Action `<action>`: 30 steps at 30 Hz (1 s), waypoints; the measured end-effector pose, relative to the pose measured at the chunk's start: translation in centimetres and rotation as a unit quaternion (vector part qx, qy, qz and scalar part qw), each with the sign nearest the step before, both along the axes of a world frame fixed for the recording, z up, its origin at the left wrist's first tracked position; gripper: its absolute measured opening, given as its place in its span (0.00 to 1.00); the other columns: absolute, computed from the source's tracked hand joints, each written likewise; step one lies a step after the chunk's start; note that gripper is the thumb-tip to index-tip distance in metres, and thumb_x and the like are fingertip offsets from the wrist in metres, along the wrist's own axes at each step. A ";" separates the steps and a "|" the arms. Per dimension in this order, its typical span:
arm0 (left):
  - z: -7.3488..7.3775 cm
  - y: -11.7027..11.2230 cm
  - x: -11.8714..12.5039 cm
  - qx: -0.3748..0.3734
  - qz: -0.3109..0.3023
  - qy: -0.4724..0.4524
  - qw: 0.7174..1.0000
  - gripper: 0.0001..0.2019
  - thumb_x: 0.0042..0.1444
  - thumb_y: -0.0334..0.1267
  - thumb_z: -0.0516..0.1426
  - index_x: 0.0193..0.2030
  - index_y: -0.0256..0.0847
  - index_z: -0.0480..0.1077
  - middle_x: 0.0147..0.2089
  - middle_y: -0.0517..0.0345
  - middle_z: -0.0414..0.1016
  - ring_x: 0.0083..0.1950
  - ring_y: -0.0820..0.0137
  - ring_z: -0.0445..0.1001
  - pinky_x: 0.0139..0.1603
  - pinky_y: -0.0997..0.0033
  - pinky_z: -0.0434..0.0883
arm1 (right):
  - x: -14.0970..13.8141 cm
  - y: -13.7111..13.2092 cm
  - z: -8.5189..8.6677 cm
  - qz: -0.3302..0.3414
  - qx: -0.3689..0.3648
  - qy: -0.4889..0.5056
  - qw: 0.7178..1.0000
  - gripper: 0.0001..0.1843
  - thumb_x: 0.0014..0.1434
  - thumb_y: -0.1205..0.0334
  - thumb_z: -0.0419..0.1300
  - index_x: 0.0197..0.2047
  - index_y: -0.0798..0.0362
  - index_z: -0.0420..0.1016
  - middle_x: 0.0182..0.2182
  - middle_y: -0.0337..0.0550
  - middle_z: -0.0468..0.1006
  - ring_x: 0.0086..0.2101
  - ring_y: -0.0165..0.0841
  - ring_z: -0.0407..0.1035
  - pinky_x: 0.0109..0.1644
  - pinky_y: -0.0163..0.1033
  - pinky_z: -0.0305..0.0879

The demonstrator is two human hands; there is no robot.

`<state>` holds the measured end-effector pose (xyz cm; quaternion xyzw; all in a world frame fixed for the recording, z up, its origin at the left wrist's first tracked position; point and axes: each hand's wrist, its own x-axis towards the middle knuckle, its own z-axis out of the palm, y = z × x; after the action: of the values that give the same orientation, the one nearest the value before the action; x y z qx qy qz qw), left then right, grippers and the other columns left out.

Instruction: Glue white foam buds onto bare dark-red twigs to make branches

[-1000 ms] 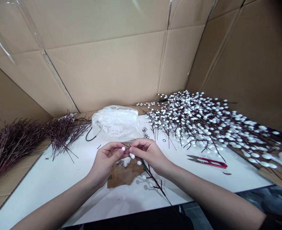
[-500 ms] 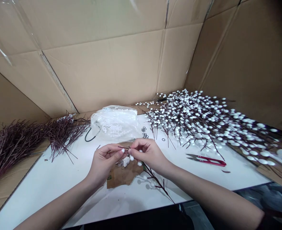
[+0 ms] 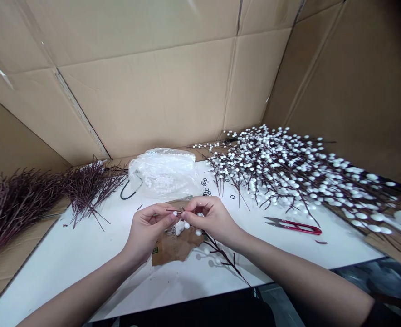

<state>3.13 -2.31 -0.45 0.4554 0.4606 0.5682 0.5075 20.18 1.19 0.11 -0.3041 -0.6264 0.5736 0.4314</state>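
Observation:
My left hand [image 3: 148,228] pinches a small white bead [image 3: 175,213] at its fingertips. Right beside it, my right hand [image 3: 211,219] is closed on a dark red branch [image 3: 225,260] that carries a few white beads and trails back toward me over the white table [image 3: 67,254]. The fingertips of both hands meet at a bare tip of the branch, above a scrap of brown cardboard [image 3: 173,247] with loose white beads [image 3: 180,226] on it.
A clear plastic bag of white beads [image 3: 163,175] lies behind my hands, with small black rings [image 3: 205,186] beside it. A pile of beaded branches [image 3: 295,175] fills the right. Bare dark red branches [image 3: 33,195] lie at the left. Red snips [image 3: 294,225] rest right of my hands. Cardboard walls surround the table.
Both hands have stayed together at the branch tip, shifting slightly up and away from me. The bead in my left fingers stays at the tip.

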 end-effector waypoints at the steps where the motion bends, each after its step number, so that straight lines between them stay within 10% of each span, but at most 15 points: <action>1: 0.0 0.0 0.0 0.002 0.004 0.009 1.000 0.06 0.41 0.36 0.67 0.25 0.38 0.75 0.37 0.56 0.77 0.37 0.69 0.76 0.39 0.68 0.76 | 0.0 0.0 -0.1 -0.001 -0.001 0.001 1.000 0.10 0.50 0.59 0.63 0.23 0.55 0.71 0.19 0.36 0.70 0.19 0.24 0.60 0.20 0.30 0.58; 30: 0.2 0.4 0.4 0.020 0.013 0.046 0.999 0.04 0.41 0.35 0.67 0.26 0.40 0.77 0.35 0.56 0.78 0.37 0.68 0.76 0.39 0.70 0.75 | -0.1 0.3 0.0 0.007 -0.022 -0.008 1.000 0.10 0.50 0.59 0.63 0.23 0.55 0.71 0.19 0.36 0.69 0.18 0.24 0.61 0.18 0.29 0.60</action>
<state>3.54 -1.95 -0.21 0.4853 0.4782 0.5623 0.4687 20.07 1.44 0.15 -0.3138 -0.6196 0.5874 0.4155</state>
